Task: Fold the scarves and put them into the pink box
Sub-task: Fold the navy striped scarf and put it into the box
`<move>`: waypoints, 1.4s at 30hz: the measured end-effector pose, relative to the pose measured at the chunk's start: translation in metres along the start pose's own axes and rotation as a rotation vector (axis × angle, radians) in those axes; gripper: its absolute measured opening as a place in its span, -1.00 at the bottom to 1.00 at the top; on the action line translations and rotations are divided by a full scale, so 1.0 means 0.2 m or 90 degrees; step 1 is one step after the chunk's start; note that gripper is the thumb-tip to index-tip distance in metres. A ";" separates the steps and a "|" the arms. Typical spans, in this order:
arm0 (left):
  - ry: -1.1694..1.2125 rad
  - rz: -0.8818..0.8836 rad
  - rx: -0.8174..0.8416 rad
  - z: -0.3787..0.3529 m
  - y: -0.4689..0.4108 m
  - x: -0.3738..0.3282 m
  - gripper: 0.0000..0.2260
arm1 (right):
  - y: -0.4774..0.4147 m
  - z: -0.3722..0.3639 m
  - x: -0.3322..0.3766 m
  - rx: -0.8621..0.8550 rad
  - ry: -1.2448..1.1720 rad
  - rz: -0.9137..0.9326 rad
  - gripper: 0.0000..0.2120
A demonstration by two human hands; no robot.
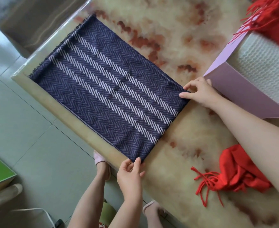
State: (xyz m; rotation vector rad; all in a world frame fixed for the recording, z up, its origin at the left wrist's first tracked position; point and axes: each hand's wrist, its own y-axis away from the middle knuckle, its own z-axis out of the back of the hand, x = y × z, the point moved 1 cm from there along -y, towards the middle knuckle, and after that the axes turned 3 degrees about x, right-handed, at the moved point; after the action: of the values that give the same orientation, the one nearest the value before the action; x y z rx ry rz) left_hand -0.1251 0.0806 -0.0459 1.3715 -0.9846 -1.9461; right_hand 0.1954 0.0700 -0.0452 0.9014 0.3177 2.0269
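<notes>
Head view: the navy herringbone woven scarf with pale stripes (pixel 109 89) lies flat as a folded rectangle on the cream-and-rust marbled counter (pixel 176 38), just beside the open pink cardboard box (pixel 244 99). The left grip (pixel 130 170) pinches the scarf's near corner. The right grip (pixel 199 93) pinches the corner next to the box. The scarf's long axis runs along the counter's edge, with the frayed end pointing away from both hands. A clean fold probably means lifting both corners level, carrying them to the frayed end, matching the edges, then smoothing.
</notes>
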 end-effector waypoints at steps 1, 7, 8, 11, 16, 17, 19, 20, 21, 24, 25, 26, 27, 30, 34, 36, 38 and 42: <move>0.003 0.002 0.001 0.00 0.00 0.00 -0.85 | 0.00 -0.01 0.00 -0.006 0.004 -0.009 -0.76; -0.019 -0.014 -0.011 0.02 0.00 0.00 -0.95 | 0.02 0.02 -0.01 -0.095 -0.067 -0.110 -0.81; -0.023 -0.020 -0.021 0.02 0.00 0.00 -0.93 | 0.03 0.02 -0.01 -0.094 -0.063 -0.114 -0.81; 0.023 0.004 -0.046 0.01 0.03 -0.02 -0.94 | 0.03 -0.01 0.00 -0.104 -0.055 -0.097 -0.76; 0.154 0.127 -0.081 -0.05 0.05 -0.07 -0.74 | 0.01 0.00 0.01 -0.053 -0.055 -0.144 -0.63; 0.171 0.147 -0.086 -0.05 0.06 -0.07 -0.72 | 0.01 0.01 0.02 -0.025 -0.034 -0.152 -0.67; 0.197 0.183 -0.087 -0.05 0.06 -0.08 -0.71 | 0.02 0.03 0.04 0.016 -0.008 -0.164 -0.72; 0.215 0.201 -0.082 -0.05 0.06 -0.08 -0.71 | 0.02 0.03 0.05 0.016 -0.013 -0.162 -0.75; 0.238 0.215 -0.075 -0.05 0.06 -0.09 -0.71 | 0.02 0.04 0.06 0.010 -0.027 -0.155 -0.79; 0.288 0.229 -0.048 -0.03 0.05 -0.11 -0.71 | 0.04 0.05 0.07 0.019 -0.108 -0.139 -0.82; 0.293 0.233 -0.039 -0.02 0.04 -0.11 -0.71 | 0.04 0.05 0.06 0.025 -0.135 -0.139 -0.81; 0.299 0.236 -0.030 -0.02 0.04 -0.11 -0.70 | 0.04 0.06 0.05 0.023 -0.162 -0.145 -0.80; 0.305 0.241 -0.026 -0.01 0.04 -0.11 -0.69 | 0.04 0.06 0.04 0.015 -0.194 -0.153 -0.79; 0.362 0.271 0.004 -0.02 0.04 -0.13 -0.69 | 0.06 0.06 0.04 0.010 -0.266 -0.143 -0.73; 0.435 0.236 -0.006 -0.03 0.06 -0.17 -0.61 | 0.07 0.08 0.06 0.029 -0.253 -0.026 -0.76; 0.399 0.187 -0.008 0.00 0.09 -0.19 -0.60 | 0.08 0.10 0.08 0.043 -0.257 0.017 -0.72; 0.354 0.138 0.034 0.04 0.11 -0.21 -0.68 | 0.08 0.12 0.10 0.066 -0.260 0.042 -0.70; 0.278 0.054 0.115 0.09 0.09 -0.26 -0.74 | 0.08 0.15 0.15 0.113 -0.216 0.074 -0.68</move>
State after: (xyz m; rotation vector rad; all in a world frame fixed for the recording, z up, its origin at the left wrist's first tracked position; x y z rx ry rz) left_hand -0.1246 0.1150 -0.0008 1.7297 -0.9979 -1.4334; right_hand 0.1963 0.0814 -0.0020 1.3810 0.2639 1.9274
